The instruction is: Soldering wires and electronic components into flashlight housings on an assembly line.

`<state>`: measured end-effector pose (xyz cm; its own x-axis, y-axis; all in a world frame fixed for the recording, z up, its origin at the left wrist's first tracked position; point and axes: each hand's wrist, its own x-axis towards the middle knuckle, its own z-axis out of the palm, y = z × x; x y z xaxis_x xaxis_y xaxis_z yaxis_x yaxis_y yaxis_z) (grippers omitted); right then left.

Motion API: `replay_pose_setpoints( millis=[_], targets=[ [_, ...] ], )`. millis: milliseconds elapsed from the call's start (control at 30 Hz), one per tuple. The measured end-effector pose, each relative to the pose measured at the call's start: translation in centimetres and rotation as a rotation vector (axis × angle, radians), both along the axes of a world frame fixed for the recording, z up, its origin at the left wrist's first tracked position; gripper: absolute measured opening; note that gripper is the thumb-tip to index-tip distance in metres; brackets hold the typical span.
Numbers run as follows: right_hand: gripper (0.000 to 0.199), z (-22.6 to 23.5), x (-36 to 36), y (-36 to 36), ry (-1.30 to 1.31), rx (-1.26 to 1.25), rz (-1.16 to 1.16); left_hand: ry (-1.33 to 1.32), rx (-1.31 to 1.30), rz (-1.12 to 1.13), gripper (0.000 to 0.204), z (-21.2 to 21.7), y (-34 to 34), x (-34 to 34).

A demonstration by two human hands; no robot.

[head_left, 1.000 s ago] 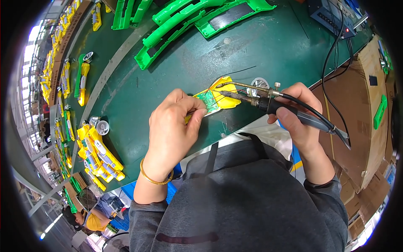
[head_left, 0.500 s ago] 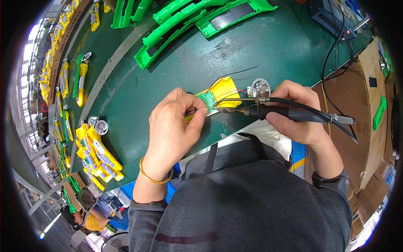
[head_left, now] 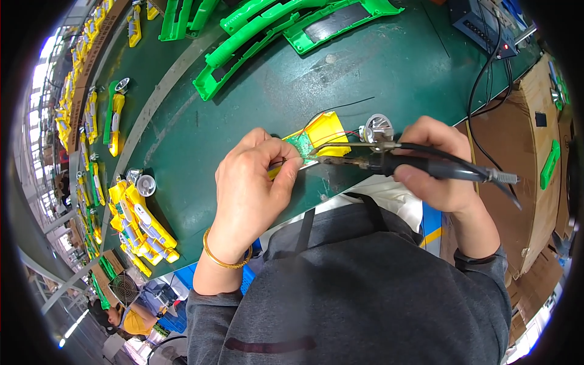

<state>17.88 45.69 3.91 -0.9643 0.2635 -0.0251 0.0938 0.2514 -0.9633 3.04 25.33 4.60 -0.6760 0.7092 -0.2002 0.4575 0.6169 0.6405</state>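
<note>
My left hand [head_left: 252, 182] pinches a small green circuit board [head_left: 302, 145] against the green table [head_left: 255, 103]. The board is joined by thin red and black wires to a yellow battery block [head_left: 325, 129]. My right hand [head_left: 435, 164] grips a black soldering iron [head_left: 420, 165] like a pen, its metal tip resting at the board's edge. A small silver reflector cup [head_left: 377, 128] lies just behind the iron, next to my right fingers.
Long bright green plastic shells [head_left: 267, 30] lie at the far side. A pile of yellow battery units [head_left: 137, 225] and another silver reflector [head_left: 146, 181] sit at the left edge. A dark power box [head_left: 480, 24] with cables stands far right, beside cardboard boxes [head_left: 517, 146].
My right hand has swung the soldering iron from slanted to nearly level, bringing its tip onto the circuit board. My left hand keeps holding the board in place.
</note>
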Motion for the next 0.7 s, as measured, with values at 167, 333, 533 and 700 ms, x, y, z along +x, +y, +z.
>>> replay_pose_setpoints(
  millis=[167,333,533,700],
  targets=[
    [0.014,-0.5,1.0,0.1,0.048,-0.425,-0.159,0.008,0.001,-0.014,0.005,0.0,0.1,-0.1],
    [0.013,-0.7,1.1,-0.1,0.104,-0.595,-0.278,0.032,0.026,-0.049,0.008,0.2,0.4,0.0],
    [0.014,-1.3,1.3,-0.1,0.18,-0.652,-0.384,0.118,-0.015,-0.078,0.008,0.9,0.8,0.1],
    [0.014,-1.4,1.6,0.0,0.206,-0.646,-0.417,0.084,0.082,0.02,0.012,0.8,-0.2,-0.6]
  ],
)
